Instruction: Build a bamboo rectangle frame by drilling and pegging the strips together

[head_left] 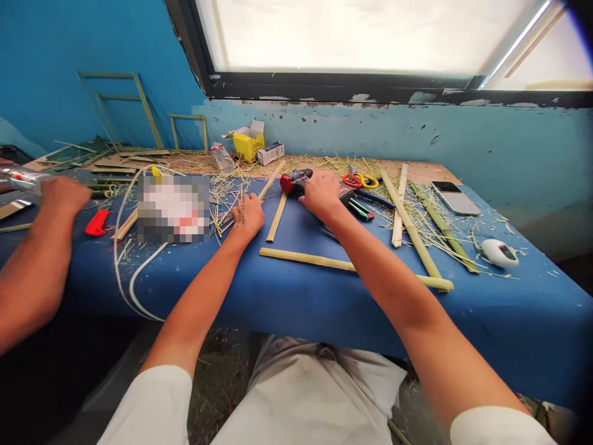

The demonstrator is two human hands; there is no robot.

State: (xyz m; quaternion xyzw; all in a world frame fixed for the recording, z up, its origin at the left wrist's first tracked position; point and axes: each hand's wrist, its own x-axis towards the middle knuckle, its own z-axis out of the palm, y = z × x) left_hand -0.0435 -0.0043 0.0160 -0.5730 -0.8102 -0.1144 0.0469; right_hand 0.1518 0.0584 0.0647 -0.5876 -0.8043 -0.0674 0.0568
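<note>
My left hand (249, 215) is closed round the near end of a thin bamboo strip (272, 178), which points away toward the wall. Beside it, my right hand (323, 193) has its fingers wrapped round a black and red cordless drill (288, 183) lying low over the table. A short bamboo strip (277, 217) lies between my hands, its far end next to the drill. In front of it a long bamboo strip (306, 258) runs crosswise, partly hidden under my right forearm. Its right end meets another bamboo strip (414, 232) at a corner.
Scissors (360, 180), green-handled pliers (361, 209), a phone (456, 198) and a white device (499, 253) lie rightward. At the back stand a yellow box (249, 142) and bottle (223, 157). A co-worker's hand (67, 193), a red-handled tool (97, 223) and white cable (117, 247) are leftward.
</note>
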